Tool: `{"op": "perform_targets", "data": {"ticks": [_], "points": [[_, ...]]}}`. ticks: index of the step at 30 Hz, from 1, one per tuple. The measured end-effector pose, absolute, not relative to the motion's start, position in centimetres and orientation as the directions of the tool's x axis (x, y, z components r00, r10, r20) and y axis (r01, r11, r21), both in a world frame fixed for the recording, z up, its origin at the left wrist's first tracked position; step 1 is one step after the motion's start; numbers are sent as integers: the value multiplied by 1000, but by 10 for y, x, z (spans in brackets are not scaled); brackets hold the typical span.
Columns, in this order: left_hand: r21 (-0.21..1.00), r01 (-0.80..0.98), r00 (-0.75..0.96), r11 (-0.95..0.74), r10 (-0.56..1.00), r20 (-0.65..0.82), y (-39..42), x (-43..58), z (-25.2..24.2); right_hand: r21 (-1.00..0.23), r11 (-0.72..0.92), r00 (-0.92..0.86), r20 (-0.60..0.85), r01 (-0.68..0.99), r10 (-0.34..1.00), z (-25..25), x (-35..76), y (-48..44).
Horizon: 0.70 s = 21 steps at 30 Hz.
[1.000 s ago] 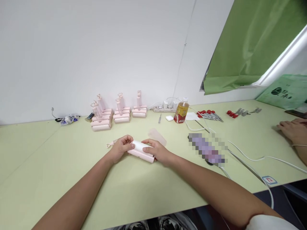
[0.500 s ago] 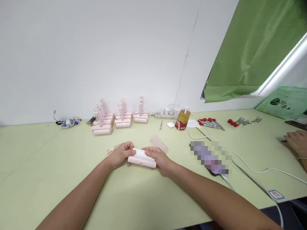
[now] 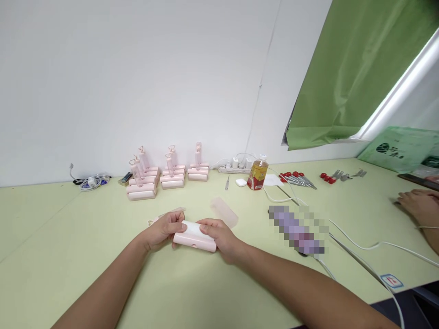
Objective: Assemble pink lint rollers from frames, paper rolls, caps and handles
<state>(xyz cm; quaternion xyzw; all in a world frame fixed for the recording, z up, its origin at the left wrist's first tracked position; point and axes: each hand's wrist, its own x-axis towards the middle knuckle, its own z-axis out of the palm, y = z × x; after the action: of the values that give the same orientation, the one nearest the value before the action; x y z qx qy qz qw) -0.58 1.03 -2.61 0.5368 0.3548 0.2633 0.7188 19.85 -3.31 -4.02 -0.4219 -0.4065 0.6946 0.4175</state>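
Observation:
Both hands grip a pink lint roller head [image 3: 195, 242] with a white roll showing along its top. My left hand [image 3: 163, 230] is closed on its left end, thumb on the white roll. At the other end, my right hand [image 3: 222, 238] clasps it with the thumb likewise on the roll. Partly hidden behind my left hand lies a clear handle with a pink heart-shaped loop [image 3: 151, 222]. A translucent pink cover [image 3: 224, 212] rests flat on the table just beyond my right hand.
Several pink lint rollers [image 3: 141, 189] stand by the wall. Toward the right are a screwdriver [image 3: 227, 183], a power strip [image 3: 235, 168], a bottle [image 3: 258, 173], red-handled tools [image 3: 298, 179], a blurred-out phone [image 3: 297, 230] and trailing white cables. Another person's hand [image 3: 420, 203] rests at far right.
The camera view has shifted slightly, and my hands with the roller head now appear a little lower and further left. Both hands keep their hold on it.

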Motion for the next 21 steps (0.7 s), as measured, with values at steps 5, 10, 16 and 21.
{"op": "perform_targets", "data": {"ticks": [5,10,16,21], "points": [[969,-13,514,245,833,-204,9,-4,-25,-959,-226,-244,-181,-171,953,-41,196,-32],[992,35,420,123,898,-127,13,-3,-35,-983,-182,-204,-179,3,963,-46,200,-27],[994,55,379,94,919,-108,12,1,-36,-983,-173,-254,-183,59,950,-46,210,-27],[994,107,304,31,951,-62,11,7,-34,-993,-109,-248,-96,-40,964,-48,210,-30]]}}
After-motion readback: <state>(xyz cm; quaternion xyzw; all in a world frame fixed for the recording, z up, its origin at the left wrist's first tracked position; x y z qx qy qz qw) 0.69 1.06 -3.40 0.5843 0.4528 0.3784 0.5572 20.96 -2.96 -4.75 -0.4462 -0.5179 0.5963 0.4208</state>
